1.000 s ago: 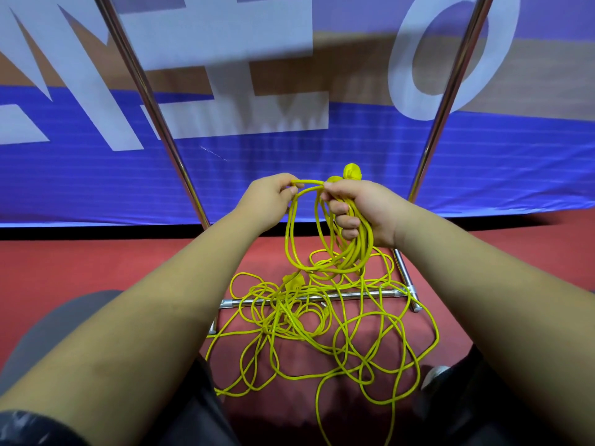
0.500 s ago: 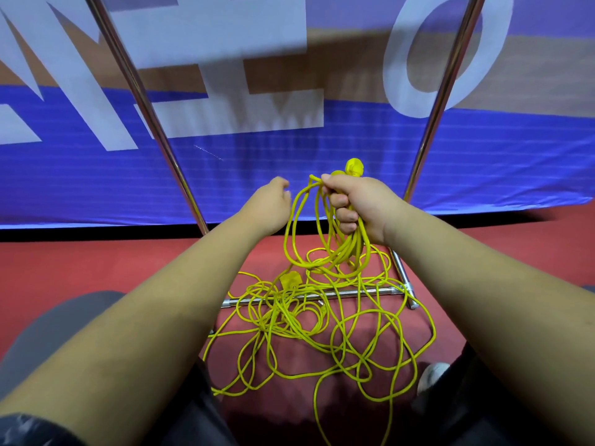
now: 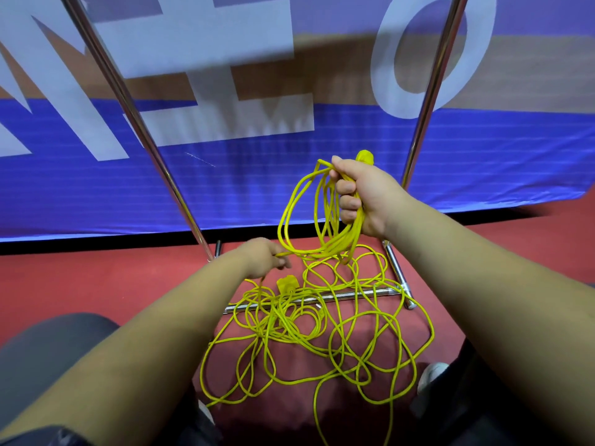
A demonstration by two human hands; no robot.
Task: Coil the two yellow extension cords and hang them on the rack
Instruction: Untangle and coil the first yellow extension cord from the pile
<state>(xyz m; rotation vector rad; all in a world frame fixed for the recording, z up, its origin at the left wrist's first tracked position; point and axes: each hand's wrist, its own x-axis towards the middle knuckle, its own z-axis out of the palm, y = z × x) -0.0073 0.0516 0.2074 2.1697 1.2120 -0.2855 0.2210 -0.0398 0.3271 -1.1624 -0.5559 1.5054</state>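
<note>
The thin yellow plastic-sheathed extension cords [image 3: 283,320] look to us light, soft and a little springy, so we judge that loops can slip out of a loose grip; the best place to take hold is the free strand just below the coil, not inside the heap. Most of the cord lies tangled on the red floor [image 3: 112,284], across the low bar of the shiny metal rack [image 3: 431,91]; we cannot tell the two cords apart there. Our right hand [image 3: 370,194] has its fingers curled firmly round a bundle of hanging loops [image 3: 349,235], and a yellow plug end [image 3: 365,156] stands out above it. Our left hand [image 3: 262,257], lower down, pinches one strand that comes from the loops.
</note>
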